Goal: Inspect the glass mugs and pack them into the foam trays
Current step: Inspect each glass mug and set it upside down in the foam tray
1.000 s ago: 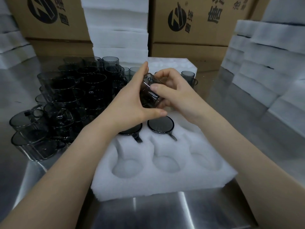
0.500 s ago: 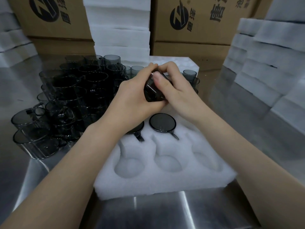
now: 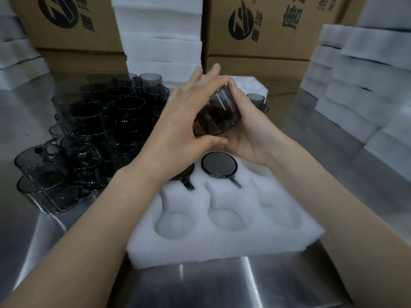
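Left hand: spanning the mug, fingers lying nearly straight, thumb hooking underneath.
Right hand: cupping its other side.
Mug: hovering above the foam tray.
Room: three pockets lying open along its near edge.

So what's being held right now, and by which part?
A mug, tilted, by its body: left hand spans its side, right hand cups it from beneath.
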{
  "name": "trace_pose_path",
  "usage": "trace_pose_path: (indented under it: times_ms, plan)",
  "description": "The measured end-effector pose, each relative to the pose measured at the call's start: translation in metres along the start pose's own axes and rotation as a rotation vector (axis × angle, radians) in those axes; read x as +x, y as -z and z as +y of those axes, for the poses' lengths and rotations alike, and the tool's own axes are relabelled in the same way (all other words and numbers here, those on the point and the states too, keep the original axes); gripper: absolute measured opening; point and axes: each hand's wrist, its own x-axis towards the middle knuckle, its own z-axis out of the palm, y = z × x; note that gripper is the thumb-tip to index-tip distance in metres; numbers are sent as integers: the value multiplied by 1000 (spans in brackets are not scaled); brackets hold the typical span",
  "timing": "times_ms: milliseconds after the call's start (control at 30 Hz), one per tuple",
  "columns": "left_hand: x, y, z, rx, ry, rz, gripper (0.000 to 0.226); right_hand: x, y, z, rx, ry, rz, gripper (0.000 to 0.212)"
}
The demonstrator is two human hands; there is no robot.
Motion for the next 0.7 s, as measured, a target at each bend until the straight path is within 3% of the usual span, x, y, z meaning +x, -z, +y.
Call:
trace_pose_path:
  times_ms: [100, 300, 500, 600, 700]
  plan:
    - [1, 1, -2, 74, 37, 52, 85, 1, 4, 2, -109, 38, 67, 59]
    - [-1, -2, 2, -18, 107, 74, 71, 3, 6, 7, -253, 191, 282, 46]
    - [-3, 0, 8, -22, -38, 92, 70, 1, 5, 1, -175, 198, 332, 35]
    - [-5, 2, 9, -98, -74, 81, 64, 1, 7, 0, -149, 137, 271, 36]
    - [-5, 1, 8, -170, -74, 90, 65, 0, 10, -2, -51, -36, 19, 54]
